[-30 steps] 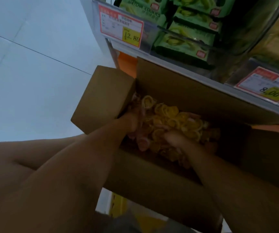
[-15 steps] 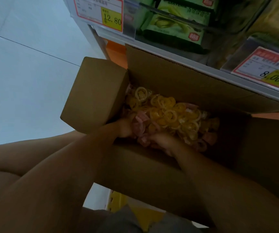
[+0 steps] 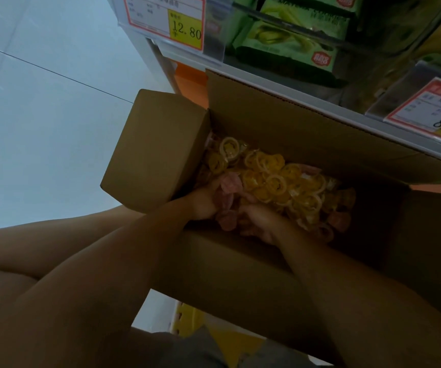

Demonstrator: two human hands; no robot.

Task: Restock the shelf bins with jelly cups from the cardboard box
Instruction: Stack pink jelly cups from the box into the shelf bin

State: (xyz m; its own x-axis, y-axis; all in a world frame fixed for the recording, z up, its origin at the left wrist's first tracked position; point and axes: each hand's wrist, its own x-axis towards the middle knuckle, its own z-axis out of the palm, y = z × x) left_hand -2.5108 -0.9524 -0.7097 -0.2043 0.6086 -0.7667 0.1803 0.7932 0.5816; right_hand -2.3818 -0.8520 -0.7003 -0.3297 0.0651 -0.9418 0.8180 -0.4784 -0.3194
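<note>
Two bare forearms reach from the near edge over the front wall of an open cardboard box (image 3: 240, 274) and down into it. The left hand (image 3: 203, 205) sits at the box's left end with its fingers sunk among pink jelly cups (image 3: 275, 181), so I cannot tell how far they are curled or whether they hold any. The right hand (image 3: 261, 224) lies just beside it, fingers (image 3: 243, 229) curled in round a few pink cups near the front wall. The rest of the cups, mostly yellow with some pink, lie piled loose inside the box beyond both hands. A side flap (image 3: 155, 150) stands up on the left. Behind the box runs the shelf (image 3: 320, 102), with price tags reading 12.80 (image 3: 166, 19) and 8.00 (image 3: 431, 110) and green packets (image 3: 288, 41) above. A pale tiled floor (image 3: 41, 115) spreads to the left.
</note>
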